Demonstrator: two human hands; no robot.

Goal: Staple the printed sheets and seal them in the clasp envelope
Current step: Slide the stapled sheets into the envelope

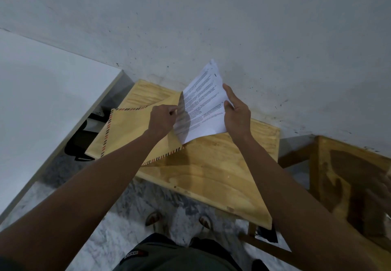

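The printed sheets [203, 103], white with black text, stick partway out of the mouth of a brown clasp envelope [129, 129] with a red-and-black striped border. The envelope lies on a small wooden table [211, 169], its left end hanging over the table's edge. My left hand [161, 120] pinches the envelope's open edge beside the sheets. My right hand [236, 112] grips the right edge of the sheets, thumb on top. No stapler is in view.
A white wall rises right behind the table. A white tabletop [42, 101] stands at the left, with a dark object [78, 141] under it. A second wooden piece of furniture [349, 181] stands at the right. My feet are on a marbled floor below.
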